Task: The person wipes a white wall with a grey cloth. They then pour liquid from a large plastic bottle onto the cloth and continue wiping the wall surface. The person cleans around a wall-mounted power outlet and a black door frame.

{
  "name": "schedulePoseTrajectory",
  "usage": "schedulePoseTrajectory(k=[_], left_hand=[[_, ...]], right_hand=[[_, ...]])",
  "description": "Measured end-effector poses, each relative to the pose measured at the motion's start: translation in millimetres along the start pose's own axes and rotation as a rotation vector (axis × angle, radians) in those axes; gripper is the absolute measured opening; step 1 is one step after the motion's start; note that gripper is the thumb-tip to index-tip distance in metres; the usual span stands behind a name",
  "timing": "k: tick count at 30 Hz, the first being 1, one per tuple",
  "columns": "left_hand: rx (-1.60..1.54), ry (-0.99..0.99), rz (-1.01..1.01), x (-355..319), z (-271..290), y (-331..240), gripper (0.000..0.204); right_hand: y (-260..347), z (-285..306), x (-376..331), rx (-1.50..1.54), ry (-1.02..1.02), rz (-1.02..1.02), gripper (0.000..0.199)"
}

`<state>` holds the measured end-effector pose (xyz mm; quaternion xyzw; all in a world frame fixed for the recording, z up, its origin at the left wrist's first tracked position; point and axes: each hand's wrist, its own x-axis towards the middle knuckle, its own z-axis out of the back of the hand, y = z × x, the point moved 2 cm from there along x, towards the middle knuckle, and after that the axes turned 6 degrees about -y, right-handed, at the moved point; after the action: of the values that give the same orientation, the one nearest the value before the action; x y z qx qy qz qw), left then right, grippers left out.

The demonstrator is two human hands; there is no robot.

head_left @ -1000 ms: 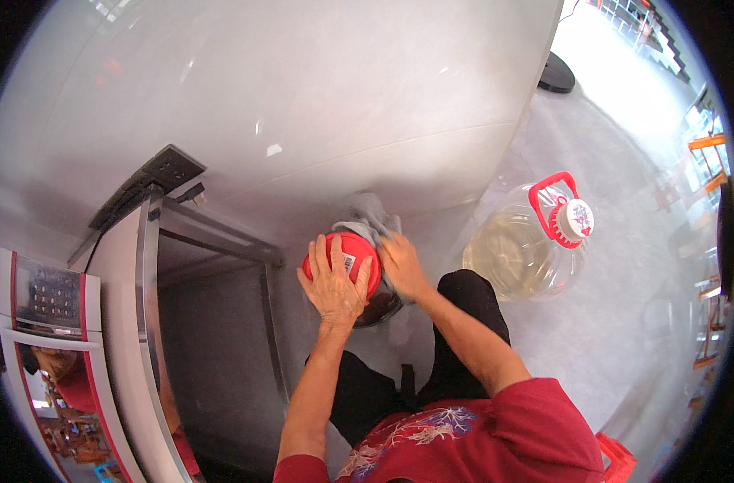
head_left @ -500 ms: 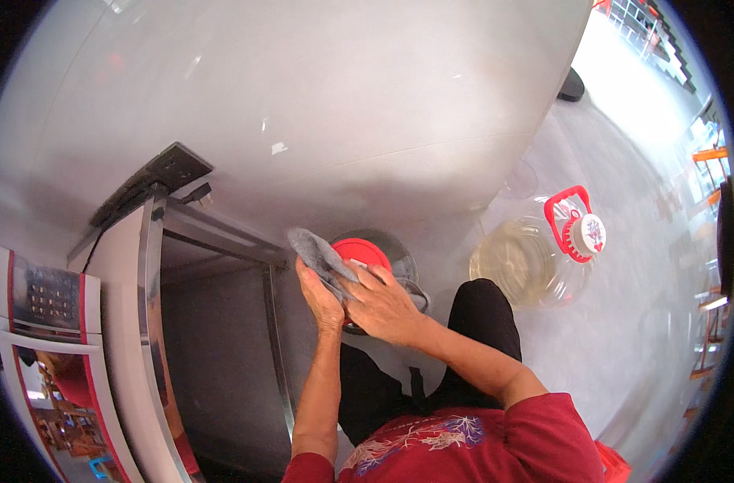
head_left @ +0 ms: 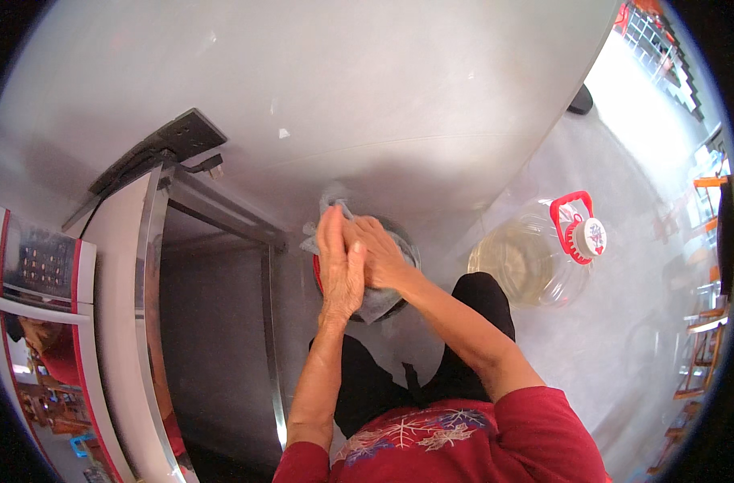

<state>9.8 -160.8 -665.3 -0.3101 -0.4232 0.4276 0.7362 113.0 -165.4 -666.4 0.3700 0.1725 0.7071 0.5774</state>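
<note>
A crumpled grey cloth (head_left: 334, 199) is pressed between my two hands, with its edges showing past the fingertips and at the left side. My left hand (head_left: 342, 266) holds it with fingers stretched forward and the thumb toward the right. From the right, my right hand (head_left: 376, 251) lies against the left, palm toward it, gripping the same cloth. Below both hands stands a round dark container (head_left: 411, 241). A bit of red (head_left: 318, 272) shows at its left, and most of its inside is hidden by the hands and the cloth.
A large clear jug (head_left: 516, 253) with pale yellow liquid, a red handle and a white cap stands on the right. At left are a metal-framed stand (head_left: 272, 322), a white appliance with a keypad (head_left: 45, 262) and a black power strip (head_left: 186, 137). A pale wall (head_left: 367, 97) rises ahead.
Both hands have moved slightly forward over the container and pressed closer together around the cloth. The red disc seen beside them before is now mostly covered. My view has shifted a little.
</note>
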Motion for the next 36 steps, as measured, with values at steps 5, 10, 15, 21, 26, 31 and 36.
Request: schedulePoseTrajectory(k=[5, 10, 15, 21, 26, 31, 36], left_hand=[[0.289, 0.138, -0.083, -26.0, -2.9, -5.7, 0.067], [0.644, 0.085, -0.112, -52.5, -3.4, -9.4, 0.057], [0.594, 0.011, -0.012, -45.9, -3.6, 1.6, 0.048], [0.109, -0.008, 0.181, 10.9, 10.5, 46.8, 0.037], [-0.266, -0.021, 0.492, 28.6, 25.2, 77.6, 0.048], [-0.342, -0.096, 0.446, 14.6, 24.3, 96.5, 0.051], [-0.189, -0.353, 0.267, -41.1, 20.6, 89.6, 0.024]], right_hand=[[-10.5, 40.5, -47.4, 0.853, -0.077, -0.209, 0.074], [-36.6, 51.3, -81.7, 0.816, -0.338, -0.441, 0.054], [-14.3, 22.9, -80.6, 0.200, -0.363, -0.151, 0.039], [-0.6, -11.3, -40.7, -0.191, -0.253, -0.103, 0.048], [4.5, -29.6, -37.1, -0.530, -0.172, -0.044, 0.051], [5.0, -31.3, -34.8, -0.558, -0.088, -0.105, 0.051], [2.9, -30.9, -36.7, -0.466, -0.097, -0.140, 0.055]])
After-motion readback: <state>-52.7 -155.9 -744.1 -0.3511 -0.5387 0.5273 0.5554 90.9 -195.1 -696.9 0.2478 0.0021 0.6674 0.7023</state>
